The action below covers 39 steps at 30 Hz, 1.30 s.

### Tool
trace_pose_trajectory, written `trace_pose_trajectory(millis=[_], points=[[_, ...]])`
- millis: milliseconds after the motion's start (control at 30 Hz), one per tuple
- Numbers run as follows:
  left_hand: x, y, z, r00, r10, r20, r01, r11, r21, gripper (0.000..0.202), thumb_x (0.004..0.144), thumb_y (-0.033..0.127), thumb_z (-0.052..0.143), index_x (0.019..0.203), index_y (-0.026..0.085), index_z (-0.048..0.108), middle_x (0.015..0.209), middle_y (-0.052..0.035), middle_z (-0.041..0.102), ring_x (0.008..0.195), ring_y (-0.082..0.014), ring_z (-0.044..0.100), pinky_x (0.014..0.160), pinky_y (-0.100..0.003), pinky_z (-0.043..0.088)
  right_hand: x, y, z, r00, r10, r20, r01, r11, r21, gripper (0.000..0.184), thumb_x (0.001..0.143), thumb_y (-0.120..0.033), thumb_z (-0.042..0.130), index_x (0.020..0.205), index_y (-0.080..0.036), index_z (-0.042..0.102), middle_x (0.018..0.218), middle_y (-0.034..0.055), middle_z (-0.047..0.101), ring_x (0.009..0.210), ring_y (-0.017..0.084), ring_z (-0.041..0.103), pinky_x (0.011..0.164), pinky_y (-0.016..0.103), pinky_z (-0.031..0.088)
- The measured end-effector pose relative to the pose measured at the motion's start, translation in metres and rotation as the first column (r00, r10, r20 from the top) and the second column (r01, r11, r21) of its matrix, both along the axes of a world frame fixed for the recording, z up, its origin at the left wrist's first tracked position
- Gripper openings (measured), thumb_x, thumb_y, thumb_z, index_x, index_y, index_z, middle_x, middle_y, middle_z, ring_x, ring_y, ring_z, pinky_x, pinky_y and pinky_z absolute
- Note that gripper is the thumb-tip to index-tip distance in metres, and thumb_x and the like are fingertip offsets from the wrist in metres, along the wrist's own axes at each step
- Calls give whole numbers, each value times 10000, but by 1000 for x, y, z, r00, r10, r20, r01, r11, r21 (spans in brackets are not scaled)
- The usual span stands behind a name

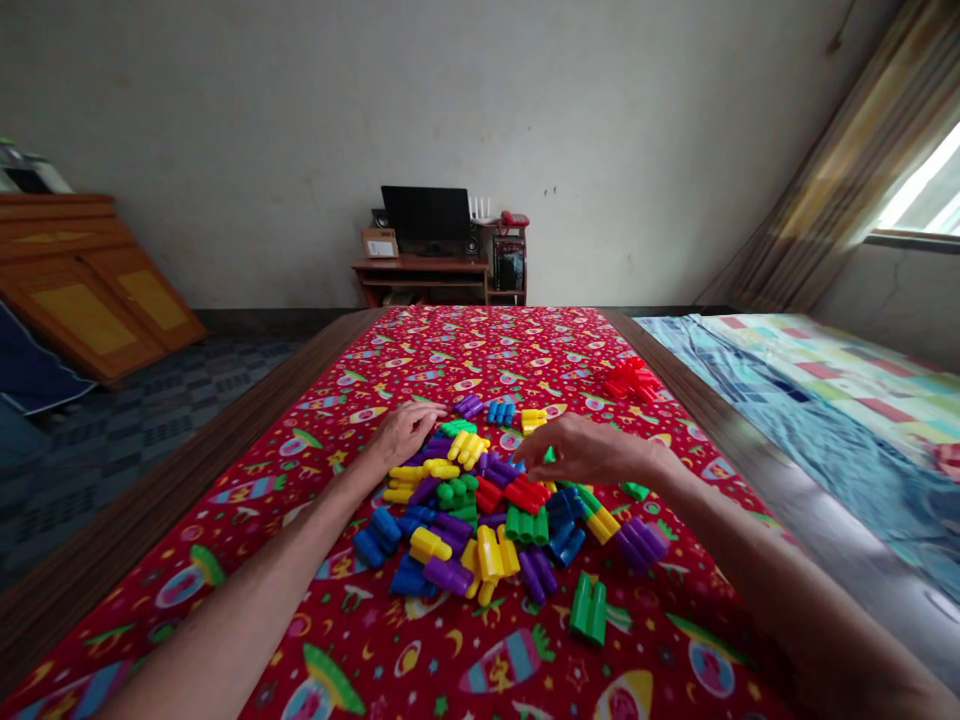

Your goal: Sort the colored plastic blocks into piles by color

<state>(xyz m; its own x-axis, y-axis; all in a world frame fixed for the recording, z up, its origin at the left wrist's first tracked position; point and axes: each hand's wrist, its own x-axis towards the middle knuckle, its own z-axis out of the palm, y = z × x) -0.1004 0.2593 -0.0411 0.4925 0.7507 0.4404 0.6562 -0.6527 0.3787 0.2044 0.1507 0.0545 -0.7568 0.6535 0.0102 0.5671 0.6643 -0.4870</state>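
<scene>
A pile of bright plastic bullet-shaped building blocks lies on the table, with a yellow block (490, 554) and a green block (589, 608) at its near side. My left hand (405, 434) is at the pile's back left, fingers stretched out beside a green block (457, 427) and close to a purple block (469, 405). Over the back right of the pile my right hand (574, 447) hovers palm down, fingers loosely bent and apart. Below it are a red block (527, 493) and a purple block (500, 469). Neither hand visibly holds anything; some fingertips are hidden.
A red patterned cloth (405, 660) covers the table. Several red blocks (631, 380) are grouped at the back right. Beyond stand a desk (420, 265) with a monitor (425, 215), a wooden cabinet (90, 290) on the left and a bed (847, 390) on the right.
</scene>
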Motion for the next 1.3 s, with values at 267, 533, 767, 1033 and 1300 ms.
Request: trace_pose_trajectory(millis=[267, 533, 767, 1033, 1300], points=[[0, 1, -1, 1000, 2, 7, -2, 1000, -5, 464, 894, 415, 328, 830, 187, 728, 1031, -105, 744, 1010, -242, 666, 975, -404, 496, -21, -12, -8, 999, 34, 24, -36, 995, 92, 185, 858, -166, 575, 986, -169, 709, 887, 48, 708, 772, 129, 619, 689, 227, 436], [1, 3, -2, 1000, 3, 1, -3, 1000, -5, 479, 903, 429, 317, 864, 195, 734, 1081, -88, 739, 1017, -230, 666, 994, -399, 482, 68, 45, -8, 703, -635, -321, 711, 631, 309, 271, 844, -328, 550, 881, -138, 740, 717, 55, 706, 620, 139, 599, 586, 239, 394], [-1, 2, -2, 1000, 4, 3, -4, 1000, 6, 464, 905, 420, 334, 900, 186, 734, 1063, -92, 741, 1009, -226, 666, 990, -384, 489, 143, 60, -42, 395, -881, -261, 902, 318, 293, 364, 831, -438, 544, 905, -144, 746, 750, 96, 697, 727, 205, 618, 651, 306, 430], [0, 1, -1, 1000, 14, 18, -14, 1000, 0, 472, 911, 447, 331, 896, 192, 728, 1055, -91, 742, 1014, -230, 666, 993, -392, 490, 147, 59, -48, 334, -921, -202, 884, 232, 405, 311, 785, -291, 583, 1028, -152, 718, 966, 146, 683, 891, 239, 610, 729, 320, 449], [1, 2, -3, 1000, 13, 20, -13, 1000, 14, 475, 904, 431, 322, 885, 181, 726, 1047, -104, 744, 1004, -234, 673, 981, -403, 498, 42, 27, -3, 816, -493, -301, 558, 809, 186, 217, 846, -275, 555, 860, -143, 726, 756, 47, 709, 677, 150, 620, 638, 244, 424]])
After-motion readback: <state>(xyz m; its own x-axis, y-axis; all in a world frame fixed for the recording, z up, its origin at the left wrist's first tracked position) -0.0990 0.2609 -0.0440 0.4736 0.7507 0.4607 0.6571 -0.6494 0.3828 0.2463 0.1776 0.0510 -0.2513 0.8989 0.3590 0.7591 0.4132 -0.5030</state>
